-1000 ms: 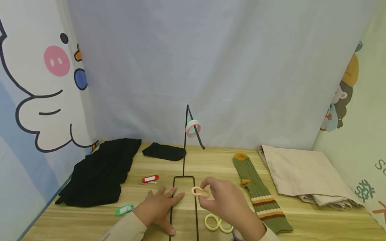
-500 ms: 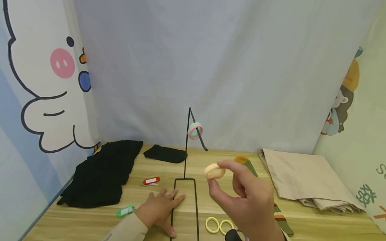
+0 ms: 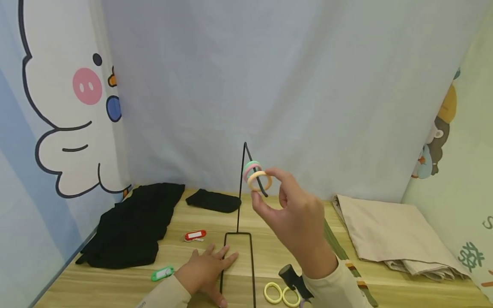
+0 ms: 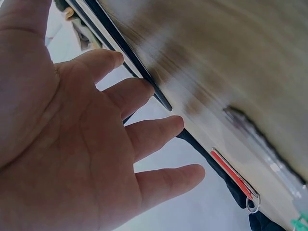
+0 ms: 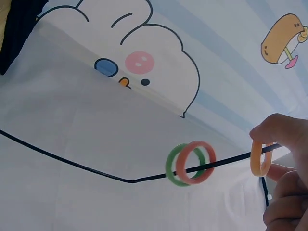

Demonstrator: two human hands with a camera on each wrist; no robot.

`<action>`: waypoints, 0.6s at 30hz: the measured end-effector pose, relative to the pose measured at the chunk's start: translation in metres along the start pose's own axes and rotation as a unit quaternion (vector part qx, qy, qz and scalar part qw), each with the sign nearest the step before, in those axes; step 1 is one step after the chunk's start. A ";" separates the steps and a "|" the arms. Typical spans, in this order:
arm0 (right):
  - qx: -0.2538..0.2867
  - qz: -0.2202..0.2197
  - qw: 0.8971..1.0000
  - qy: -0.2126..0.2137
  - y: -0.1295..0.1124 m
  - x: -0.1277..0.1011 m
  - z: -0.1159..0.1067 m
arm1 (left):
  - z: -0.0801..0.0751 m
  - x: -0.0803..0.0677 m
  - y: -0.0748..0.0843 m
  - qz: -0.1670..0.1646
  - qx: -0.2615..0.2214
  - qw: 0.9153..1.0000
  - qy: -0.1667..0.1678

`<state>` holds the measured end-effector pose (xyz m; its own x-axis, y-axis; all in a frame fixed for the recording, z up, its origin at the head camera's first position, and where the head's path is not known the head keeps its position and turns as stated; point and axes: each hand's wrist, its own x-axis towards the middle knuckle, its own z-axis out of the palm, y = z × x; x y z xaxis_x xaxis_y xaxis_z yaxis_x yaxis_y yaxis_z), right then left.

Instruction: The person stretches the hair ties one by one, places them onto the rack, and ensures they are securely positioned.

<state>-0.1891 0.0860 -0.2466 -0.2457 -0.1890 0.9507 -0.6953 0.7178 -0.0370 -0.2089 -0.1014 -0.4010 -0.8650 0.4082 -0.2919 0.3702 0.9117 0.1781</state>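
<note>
My right hand [image 3: 298,214] pinches an orange ring [image 5: 254,161] between thumb and index finger. The black rod of a wire stand [image 3: 239,205] passes through this ring near the rod's tip. Further along the rod hang a pink ring [image 5: 180,166] and a green ring [image 5: 169,166], apart from the orange one in the right wrist view. On the tabletop, my left hand [image 3: 208,271] rests with spread fingers across the left bar of the stand's base. Its palm shows large in the left wrist view, holding nothing.
Red [image 3: 195,235] and green [image 3: 162,273] key tags lie left of the stand. Black cloth [image 3: 132,226] and a smaller black piece [image 3: 213,201] lie behind. At right are yellow rings [image 3: 266,294], a partly hidden green sock [image 3: 333,239] and folded beige cloth [image 3: 393,226].
My right hand has risen from low over the base with the orange ring, swung right, then moved up and left to the rod's tip. The left hand has stayed on the base.
</note>
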 end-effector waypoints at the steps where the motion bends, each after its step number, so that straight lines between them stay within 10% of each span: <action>1: -0.007 0.005 1.000 -0.009 0.002 0.000 0.004 | 0.001 0.001 0.000 0.000 0.002 1.000 0.001; 18: -0.035 0.098 0.988 -0.112 0.022 -0.035 0.024 | -0.001 -0.002 0.001 0.008 0.006 1.000 0.008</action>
<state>-0.2125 0.0925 -0.2885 -0.5198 -0.1788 0.8354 -0.5734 0.7979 -0.1860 -0.2071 -0.1012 -0.3989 -0.8637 0.4225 -0.2749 0.3885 0.9055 0.1708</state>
